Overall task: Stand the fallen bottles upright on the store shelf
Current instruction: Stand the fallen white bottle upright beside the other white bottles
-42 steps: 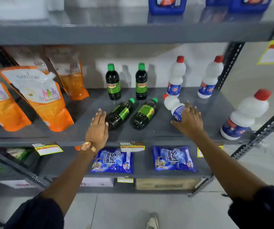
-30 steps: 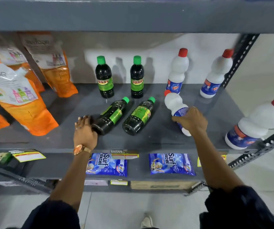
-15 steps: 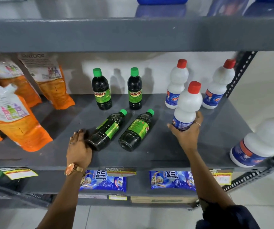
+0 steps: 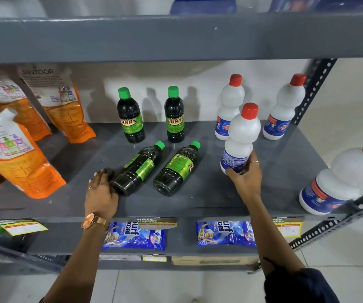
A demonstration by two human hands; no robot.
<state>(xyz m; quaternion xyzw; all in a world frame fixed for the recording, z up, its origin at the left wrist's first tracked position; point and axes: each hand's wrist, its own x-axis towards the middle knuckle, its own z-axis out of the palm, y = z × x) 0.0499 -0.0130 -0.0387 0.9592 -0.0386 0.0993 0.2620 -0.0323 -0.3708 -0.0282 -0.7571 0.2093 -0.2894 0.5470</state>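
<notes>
Two dark green-capped bottles lie on their sides on the grey shelf (image 4: 209, 200), caps pointing to the back right. My left hand (image 4: 100, 191) grips the base of the left fallen bottle (image 4: 138, 168). The right fallen bottle (image 4: 177, 168) lies untouched beside it. My right hand (image 4: 245, 178) holds a white red-capped bottle (image 4: 240, 138) upright by its base, at or just above the shelf. Two green bottles (image 4: 130, 117) (image 4: 174, 115) stand upright at the back.
Two white bottles (image 4: 228, 108) (image 4: 283, 108) stand at the back right, and a larger white one (image 4: 342, 180) at the front right corner by the perforated post (image 4: 314, 88). Orange pouches (image 4: 12, 149) fill the left side. Blue sachets (image 4: 134, 236) lie on the shelf below.
My right hand lifted the fallen white bottle from lying to upright. My left hand reached the left green bottle's base and closed on it.
</notes>
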